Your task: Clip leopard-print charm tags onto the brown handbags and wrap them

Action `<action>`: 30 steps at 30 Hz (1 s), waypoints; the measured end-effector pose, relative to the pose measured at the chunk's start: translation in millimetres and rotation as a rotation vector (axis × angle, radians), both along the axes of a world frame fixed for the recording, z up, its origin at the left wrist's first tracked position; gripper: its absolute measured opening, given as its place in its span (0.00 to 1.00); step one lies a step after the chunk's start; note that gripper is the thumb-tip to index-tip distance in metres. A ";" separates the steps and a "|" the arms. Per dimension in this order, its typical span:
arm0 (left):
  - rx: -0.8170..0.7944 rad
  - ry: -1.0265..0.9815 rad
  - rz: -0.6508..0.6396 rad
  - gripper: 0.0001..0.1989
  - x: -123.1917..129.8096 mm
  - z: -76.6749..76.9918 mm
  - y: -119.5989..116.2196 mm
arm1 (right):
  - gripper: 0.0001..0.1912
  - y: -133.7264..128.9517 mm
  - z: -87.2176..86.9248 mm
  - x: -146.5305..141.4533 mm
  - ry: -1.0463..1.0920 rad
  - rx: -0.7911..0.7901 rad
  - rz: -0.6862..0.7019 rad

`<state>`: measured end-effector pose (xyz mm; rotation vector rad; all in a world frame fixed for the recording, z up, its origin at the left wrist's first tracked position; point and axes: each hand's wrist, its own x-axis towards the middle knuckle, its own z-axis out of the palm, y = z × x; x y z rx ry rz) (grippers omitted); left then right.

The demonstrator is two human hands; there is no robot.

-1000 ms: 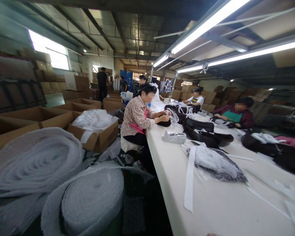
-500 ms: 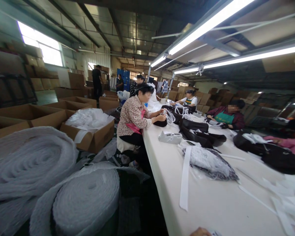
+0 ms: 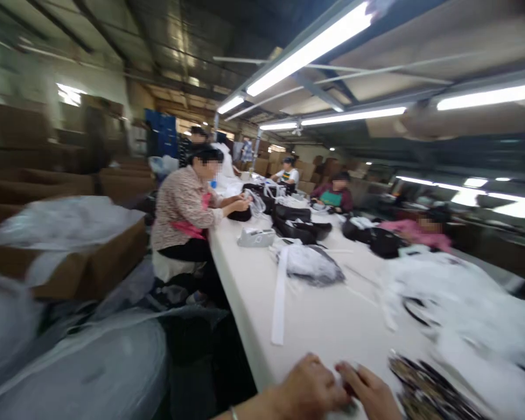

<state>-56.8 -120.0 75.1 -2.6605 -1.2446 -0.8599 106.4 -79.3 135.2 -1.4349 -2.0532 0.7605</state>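
Note:
Low in the view, my left hand (image 3: 308, 385) is over the near part of the white table (image 3: 249, 309), its fingers curled. Close beside it my right hand (image 3: 371, 392) has its fingers bent in a pinch, tips towards the left hand. Something small and dark shows between the two sets of fingertips, too blurred to name. To the right of my right hand lies a pile of brown and black patterned pieces (image 3: 429, 388). Farther up the table are a flat white strip (image 3: 280, 297) and a clear plastic bag with dark contents (image 3: 312, 265).
A heap of white wrapping material (image 3: 464, 297) spreads over the right side. Black bags (image 3: 293, 219) and a grey tape dispenser (image 3: 256, 238) stand farther along. A co-worker (image 3: 184, 210) sits at the left edge; others sit opposite. Cartons (image 3: 114, 256) and a large white roll (image 3: 100, 367) fill the left.
The view has swung right, so the table and co-workers sit farther left. Both my hands now show at the bottom, where only part of one was visible; the patterned pile has come into view.

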 end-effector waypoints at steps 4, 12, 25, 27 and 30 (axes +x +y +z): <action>0.098 -0.096 -0.028 0.08 5.5 1.1 6.7 | 0.16 8.4 -7.5 7.4 0.067 -0.163 0.020; -0.093 -0.271 -0.074 0.15 14.5 40.6 -0.4 | 0.16 -2.9 5.9 -4.2 0.327 -0.018 -0.214; 0.131 -0.512 0.109 0.23 0.2 43.3 17.2 | 0.21 -19.4 66.1 32.3 0.596 -0.280 -0.180; 0.096 -0.586 0.162 0.19 2.0 28.9 29.0 | 0.21 -27.8 64.6 32.4 0.591 -0.418 -0.112; 0.033 -0.620 0.220 0.15 6.3 6.3 52.6 | 0.22 -33.6 54.4 33.2 0.579 -0.561 -0.008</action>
